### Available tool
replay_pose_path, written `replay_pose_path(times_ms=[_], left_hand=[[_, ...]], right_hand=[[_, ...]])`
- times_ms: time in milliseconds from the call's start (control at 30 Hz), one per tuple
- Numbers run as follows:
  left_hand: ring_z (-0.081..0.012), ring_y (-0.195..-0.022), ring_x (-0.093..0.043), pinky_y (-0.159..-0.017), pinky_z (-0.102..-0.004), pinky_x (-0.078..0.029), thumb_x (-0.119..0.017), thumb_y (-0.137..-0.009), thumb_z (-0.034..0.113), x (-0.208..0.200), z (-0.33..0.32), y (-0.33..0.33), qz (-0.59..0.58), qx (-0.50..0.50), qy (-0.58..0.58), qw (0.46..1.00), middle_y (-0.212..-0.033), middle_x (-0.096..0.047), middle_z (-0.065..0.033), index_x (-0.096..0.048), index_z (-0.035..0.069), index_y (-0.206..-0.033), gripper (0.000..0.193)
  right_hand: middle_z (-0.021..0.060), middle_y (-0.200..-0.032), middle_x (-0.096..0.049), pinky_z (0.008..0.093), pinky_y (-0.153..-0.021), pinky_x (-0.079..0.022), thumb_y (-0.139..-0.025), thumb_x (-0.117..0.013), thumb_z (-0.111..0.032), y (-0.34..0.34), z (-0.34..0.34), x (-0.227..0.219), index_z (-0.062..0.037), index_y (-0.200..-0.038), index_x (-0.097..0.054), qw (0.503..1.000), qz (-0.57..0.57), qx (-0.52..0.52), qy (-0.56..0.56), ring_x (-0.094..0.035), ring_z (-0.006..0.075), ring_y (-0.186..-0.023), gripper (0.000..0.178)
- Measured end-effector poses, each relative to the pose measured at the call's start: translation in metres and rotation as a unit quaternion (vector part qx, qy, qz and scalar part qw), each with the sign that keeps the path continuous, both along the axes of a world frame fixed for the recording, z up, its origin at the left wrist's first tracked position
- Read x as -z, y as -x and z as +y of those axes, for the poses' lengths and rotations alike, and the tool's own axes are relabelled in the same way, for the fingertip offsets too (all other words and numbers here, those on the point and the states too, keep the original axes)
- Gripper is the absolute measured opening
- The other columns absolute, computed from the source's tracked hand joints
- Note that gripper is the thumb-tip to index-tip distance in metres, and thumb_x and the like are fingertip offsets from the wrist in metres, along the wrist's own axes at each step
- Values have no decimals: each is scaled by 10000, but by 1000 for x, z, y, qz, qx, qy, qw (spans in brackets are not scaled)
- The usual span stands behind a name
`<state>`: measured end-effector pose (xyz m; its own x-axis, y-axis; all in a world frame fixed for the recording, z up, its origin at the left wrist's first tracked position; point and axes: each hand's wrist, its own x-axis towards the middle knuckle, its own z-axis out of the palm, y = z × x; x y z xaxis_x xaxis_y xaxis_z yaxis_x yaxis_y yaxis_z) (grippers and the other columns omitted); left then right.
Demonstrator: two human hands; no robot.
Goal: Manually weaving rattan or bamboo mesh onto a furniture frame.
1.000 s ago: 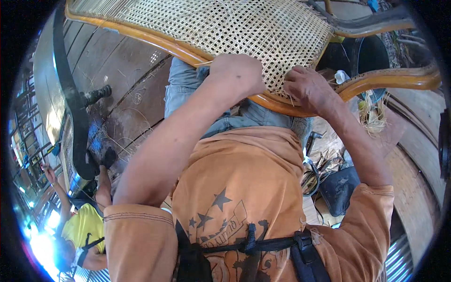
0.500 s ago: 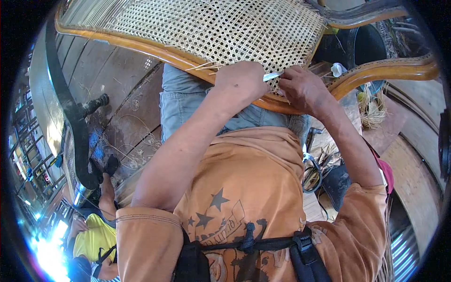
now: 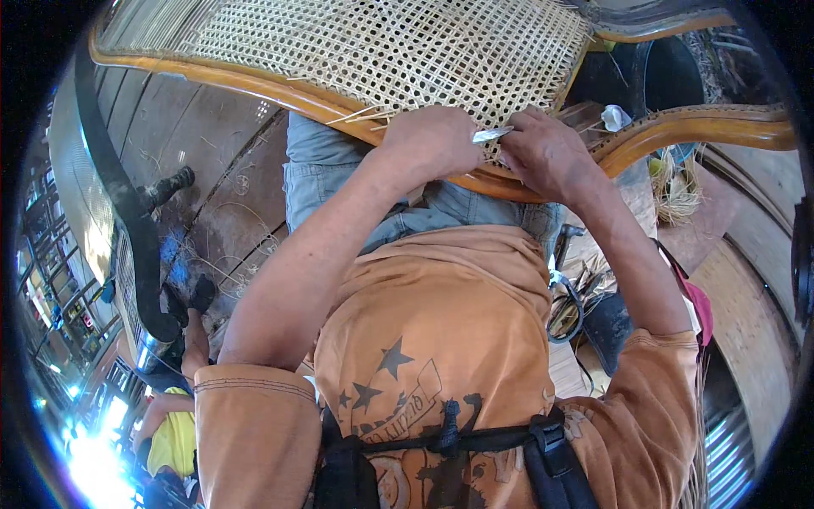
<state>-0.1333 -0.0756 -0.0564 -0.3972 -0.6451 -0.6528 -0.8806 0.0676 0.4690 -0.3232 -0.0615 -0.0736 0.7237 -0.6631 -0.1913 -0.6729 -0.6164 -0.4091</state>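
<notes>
A wooden chair frame with a woven cane panel lies across my lap. At its near edge my left hand is closed round a knife, whose handle is hidden in the fist. The short silvery blade of the knife points right toward my other hand. My right hand has its fingers pinched together at the near right corner of the weave, against the blade's tip. What those fingers hold, if anything, is hidden. Loose cane ends stick out over the frame just left of my left hand.
A curved wooden arm of the frame reaches right, beside a dark bucket. A bundle of cane strands lies below it. At left stands a dark-framed chair on the plank floor. A person in yellow is behind it.
The blade has tilted slightly and my hands have shifted a little, staying close together at the same corner. The person in yellow has moved lower in view.
</notes>
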Motion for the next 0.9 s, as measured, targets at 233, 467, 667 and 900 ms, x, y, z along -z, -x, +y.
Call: replay_pose_path(times_ms=[233,467,667,900], left_hand=[[-338,-797,-648,-714,-429,-507,-536,-697,255,1,-5,-1,-23,34,-32,999,-832,-665,-179,-681,28,-828,299],[-351,-746,-640,-695,-442,-497,-533,-731,308,4,-2,-5,-16,30,-34,999,-778,-654,-186,-665,28,-803,317],[-339,-735,-640,-688,-445,-496,-570,-773,366,3,2,-3,2,16,6,1000,-757,-652,-174,-669,33,-796,348],[-340,-722,-633,-678,-453,-493,-563,-787,380,7,7,-1,-11,25,29,999,-732,-643,-162,-671,78,-809,322]], right_hand=[[129,-881,-586,401,-766,-472,-806,-588,-152,15,-2,-7,-54,-875,-607,982,-120,124,-75,-570,313,-895,122],[178,-876,-619,436,-753,-475,-875,-541,-249,33,-3,-14,-28,-895,-591,973,6,191,-127,-596,348,-868,227],[183,-869,-614,449,-730,-477,-873,-523,-265,31,0,-5,-16,-851,-581,974,59,151,-158,-589,374,-844,256],[188,-836,-603,449,-718,-474,-843,-518,-195,39,-11,-6,-3,-824,-573,978,7,91,-187,-582,385,-813,201]])
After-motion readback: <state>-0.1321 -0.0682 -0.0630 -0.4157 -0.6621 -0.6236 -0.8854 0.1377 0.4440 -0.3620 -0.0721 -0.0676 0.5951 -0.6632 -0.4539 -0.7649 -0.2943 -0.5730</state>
